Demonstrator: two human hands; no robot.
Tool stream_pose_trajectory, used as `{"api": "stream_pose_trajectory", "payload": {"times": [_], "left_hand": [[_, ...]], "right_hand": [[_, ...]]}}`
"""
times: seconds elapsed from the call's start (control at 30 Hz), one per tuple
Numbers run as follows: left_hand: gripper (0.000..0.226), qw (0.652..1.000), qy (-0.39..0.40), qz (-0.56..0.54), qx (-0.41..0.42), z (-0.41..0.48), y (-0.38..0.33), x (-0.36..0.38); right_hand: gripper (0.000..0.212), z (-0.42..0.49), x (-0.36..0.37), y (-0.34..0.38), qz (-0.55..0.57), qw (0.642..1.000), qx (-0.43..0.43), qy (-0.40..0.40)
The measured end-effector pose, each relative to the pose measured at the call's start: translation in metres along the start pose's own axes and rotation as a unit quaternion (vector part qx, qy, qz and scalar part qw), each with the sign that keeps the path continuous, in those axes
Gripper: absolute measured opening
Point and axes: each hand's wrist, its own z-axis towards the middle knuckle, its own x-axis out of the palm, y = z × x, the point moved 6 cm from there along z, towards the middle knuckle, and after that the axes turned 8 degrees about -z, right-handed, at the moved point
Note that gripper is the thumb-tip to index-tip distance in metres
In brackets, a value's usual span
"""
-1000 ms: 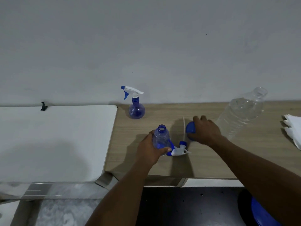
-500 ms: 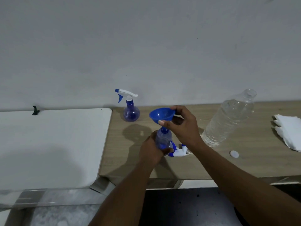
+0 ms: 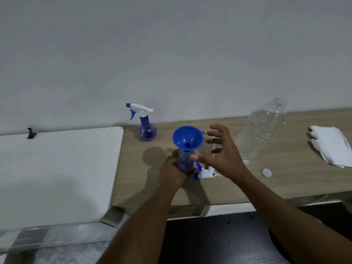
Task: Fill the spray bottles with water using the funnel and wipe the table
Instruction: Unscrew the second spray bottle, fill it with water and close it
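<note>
A blue funnel sits in the neck of an uncapped blue spray bottle on the wooden table. My left hand grips that bottle's body. Just right of the funnel, my right hand hovers with fingers spread, holding nothing. The bottle's white and blue spray head lies on the table beside it. A second blue spray bottle, with its trigger head on, stands near the wall. A clear open water bottle, partly full, stands to the right.
A small white cap lies right of my right arm. White tissues are stacked at the far right. A white table adjoins on the left, with a small black clip at its back edge.
My right hand picked the funnel up from the table, set it into the bottle's neck, and has now let go with fingers spread. My left hand kept holding the bottle.
</note>
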Motion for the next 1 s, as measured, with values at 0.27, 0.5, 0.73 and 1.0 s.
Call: {"api": "stream_pose_trajectory", "payload": {"times": [0.27,0.5,0.73,1.0], "left_hand": [[0.065,0.997,0.006,0.059,0.048,-0.002,-0.015,0.008],[0.066,0.997,0.005,0.059,0.045,-0.002,-0.016,0.009],[0.066,0.997,0.013,0.069,0.042,-0.002,-0.017,0.009],[0.069,0.997,0.010,0.067,0.036,0.001,-0.012,0.008]], "right_hand": [[0.096,-0.030,-0.091,-0.063,-0.042,0.909,0.119,-0.398],[0.096,0.016,-0.109,-0.069,-0.013,0.944,0.128,-0.304],[0.080,0.024,-0.122,-0.047,-0.116,0.974,0.064,-0.186],[0.092,0.008,-0.120,-0.019,-0.143,0.989,-0.013,-0.034]]}}
